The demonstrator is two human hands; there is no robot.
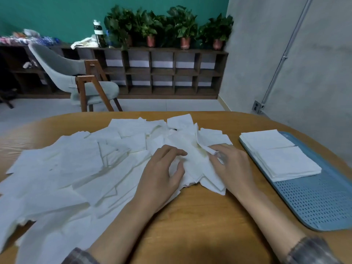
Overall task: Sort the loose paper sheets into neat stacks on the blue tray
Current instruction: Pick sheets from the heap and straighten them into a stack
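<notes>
A big messy pile of loose paper sheets (76, 168) covers the left and middle of the wooden table (200, 225). The blue tray (314, 202) lies on the right side of the table. Two neat stacks already sit on it side by side: a far stack (266, 139) and a near stack (287, 162), which touch each other. The part of the tray closest to the person is bare. Both hands are at the right end of the pile, on one crumpled sheet (192, 159). The left hand (162, 174) lies on top of it with bent fingers and seems to press it flat; it does not look like it holds anything. The right hand (232, 164) pinches a folded edge of the same sheet in its fingertips. The paper looks thin and soft, so it may rip if one hand pulls while the other holds it down. A quick tug may also drag other sheets along, and some at the front left already hang over the table edge, so they may fall. If the sheet stays wrinkled, it may make a stack lumpy or crooked. A hand coming in too low may bump the near stack and push it out of line.
</notes>
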